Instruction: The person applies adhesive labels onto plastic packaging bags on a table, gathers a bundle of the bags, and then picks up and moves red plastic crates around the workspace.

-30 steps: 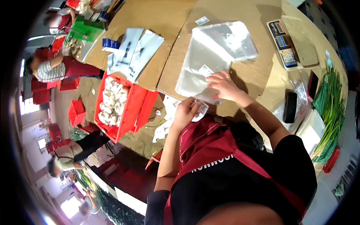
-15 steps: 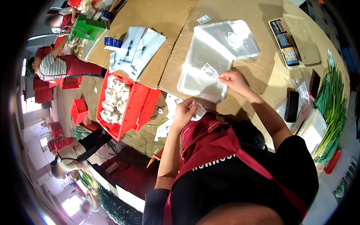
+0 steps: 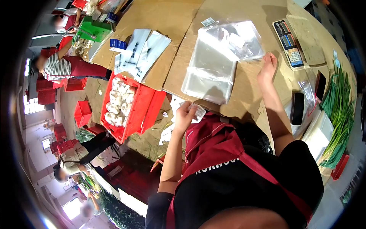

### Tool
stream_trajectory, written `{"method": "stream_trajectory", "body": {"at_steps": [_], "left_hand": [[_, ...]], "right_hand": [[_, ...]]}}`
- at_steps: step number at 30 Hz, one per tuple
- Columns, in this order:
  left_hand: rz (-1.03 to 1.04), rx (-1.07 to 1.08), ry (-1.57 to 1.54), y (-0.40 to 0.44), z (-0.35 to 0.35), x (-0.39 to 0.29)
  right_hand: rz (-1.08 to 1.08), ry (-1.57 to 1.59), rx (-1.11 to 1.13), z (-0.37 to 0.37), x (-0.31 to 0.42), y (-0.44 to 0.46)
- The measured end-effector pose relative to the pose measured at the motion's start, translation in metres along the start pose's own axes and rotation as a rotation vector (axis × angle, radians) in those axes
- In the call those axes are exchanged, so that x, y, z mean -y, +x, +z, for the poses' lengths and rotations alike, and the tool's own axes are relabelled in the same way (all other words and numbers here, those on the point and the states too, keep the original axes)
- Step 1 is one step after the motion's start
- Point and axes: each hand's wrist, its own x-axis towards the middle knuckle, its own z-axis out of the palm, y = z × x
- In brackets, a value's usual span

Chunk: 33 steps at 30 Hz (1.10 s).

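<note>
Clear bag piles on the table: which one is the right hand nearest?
The slanted pile on the right, its corner beside the right hand. The other pile reaches closer to the left hand.

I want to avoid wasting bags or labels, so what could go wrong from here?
The clear bags at the fingers of the right hand overlap loosely, so some might slide or crumple. The left hand pinches white label paper, which could bend or slip from the fingers.

Pale wall [image 3: 33, 143] with windows [image 3: 32, 104] (glaringly bright), brown floor [image 3: 89, 94] beyond a broad cardboard-topped table [image 3: 167, 17].
</note>
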Motion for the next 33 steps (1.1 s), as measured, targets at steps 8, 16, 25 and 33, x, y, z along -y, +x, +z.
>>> {"method": "stream_trajectory", "body": {"at_steps": [8,16,25,33], "left_hand": [[0.217,0.211,0.022,0.008,0.014,-0.018],[-0.054,-0.085,-0.05,-0.007,-0.005,-0.025],[0.174,-0.099,0.023,-0.012,-0.012,-0.008],[0.247,0.055,-0.075,0.001,-0.006,-0.014]], "right_hand": [[0.453,-0.372,1.42,0.017,0.019,-0.133],[0.307,-0.35,1.364,0.05,0.037,-0.127],[-0.689,-1.236,1.077,0.053,-0.02,-0.082],[-0.54,-1.015,1.037,0.045,-0.022,-0.075]]}}
